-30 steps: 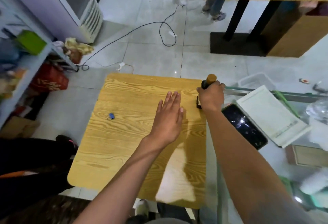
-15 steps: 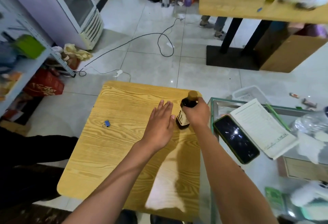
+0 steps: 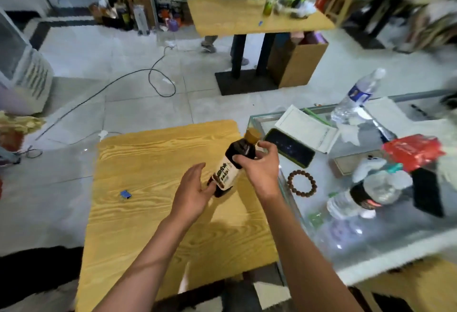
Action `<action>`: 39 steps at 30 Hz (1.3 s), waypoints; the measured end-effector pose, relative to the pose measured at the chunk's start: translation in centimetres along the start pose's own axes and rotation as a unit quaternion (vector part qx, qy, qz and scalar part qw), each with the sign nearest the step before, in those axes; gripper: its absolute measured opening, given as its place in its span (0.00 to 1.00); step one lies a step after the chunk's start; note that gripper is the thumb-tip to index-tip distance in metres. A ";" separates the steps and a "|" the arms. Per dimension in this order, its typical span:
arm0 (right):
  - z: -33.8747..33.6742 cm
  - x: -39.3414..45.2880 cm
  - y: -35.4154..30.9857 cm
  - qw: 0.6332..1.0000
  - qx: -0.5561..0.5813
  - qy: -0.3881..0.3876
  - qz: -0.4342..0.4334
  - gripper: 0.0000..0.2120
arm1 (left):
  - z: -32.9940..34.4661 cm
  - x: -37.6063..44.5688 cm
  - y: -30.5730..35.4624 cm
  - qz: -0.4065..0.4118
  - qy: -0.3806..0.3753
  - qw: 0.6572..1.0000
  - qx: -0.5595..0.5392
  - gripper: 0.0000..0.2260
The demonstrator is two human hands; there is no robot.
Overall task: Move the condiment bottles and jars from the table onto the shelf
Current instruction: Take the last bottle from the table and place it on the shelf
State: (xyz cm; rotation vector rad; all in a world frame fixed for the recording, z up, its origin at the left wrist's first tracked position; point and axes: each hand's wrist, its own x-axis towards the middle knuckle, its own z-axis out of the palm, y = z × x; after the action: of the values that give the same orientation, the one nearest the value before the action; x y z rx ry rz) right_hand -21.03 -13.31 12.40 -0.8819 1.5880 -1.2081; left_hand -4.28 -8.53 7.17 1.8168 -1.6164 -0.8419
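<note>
A dark sauce bottle (image 3: 231,164) with a tan cap and a pale label is lifted off the wooden table (image 3: 153,163) and tilted, cap up and to the right. My right hand (image 3: 259,165) grips its upper body just below the neck. My left hand (image 3: 195,189) is open, palm turned up, its fingertips touching the bottle's lower end. A green bottle (image 3: 268,2) stands on a second wooden table (image 3: 235,18) farther back.
A small blue clip (image 3: 125,194) lies on the near table. To the right, a glass counter (image 3: 371,237) holds a phone (image 3: 289,147), a notepad (image 3: 306,128), a bead bracelet (image 3: 302,183), water bottles and a red packet. A cable (image 3: 153,81) runs over the floor. A person stands behind the far table.
The bottle has been raised from the table's right edge and tilted. My left hand left the tabletop and came under the bottle. The view swung upward.
</note>
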 end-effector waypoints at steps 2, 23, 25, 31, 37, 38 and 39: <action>-1.0 -3.1 0.1 0.999 0.011 0.045 -0.012 0.32 | 0.1 -1.6 0.0 0.024 -0.024 0.999 -0.025 0.29; -24.2 -37.0 3.0 0.881 0.072 0.463 -0.059 0.27 | 8.2 -28.5 11.2 0.337 -0.292 0.893 -0.058 0.29; -27.4 -40.6 3.3 0.864 0.076 0.493 -0.068 0.27 | 9.8 -32.1 12.9 0.365 -0.316 0.874 -0.055 0.28; -38.4 -53.8 4.5 0.790 0.083 0.598 -0.105 0.25 | 15.2 -46.6 19.3 0.445 -0.376 0.811 -0.051 0.28; -48.6 -66.7 6.5 0.723 0.078 0.675 -0.125 0.27 | 20.9 -60.6 25.0 0.489 -0.444 0.748 -0.066 0.29; -50.3 -68.7 7.0 0.713 0.073 0.687 -0.120 0.27 | 21.9 -62.8 25.9 0.497 -0.454 0.736 -0.070 0.29; -51.7 -70.4 7.4 0.705 0.074 0.695 -0.119 0.27 | 22.8 -64.9 26.7 0.505 -0.466 0.723 -0.073 0.29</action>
State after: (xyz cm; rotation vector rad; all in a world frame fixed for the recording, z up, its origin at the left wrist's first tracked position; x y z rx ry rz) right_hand -47.87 68.87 27.14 0.1595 2.4381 -2.4403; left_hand -43.74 52.83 18.39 0.0552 -2.5741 -1.2941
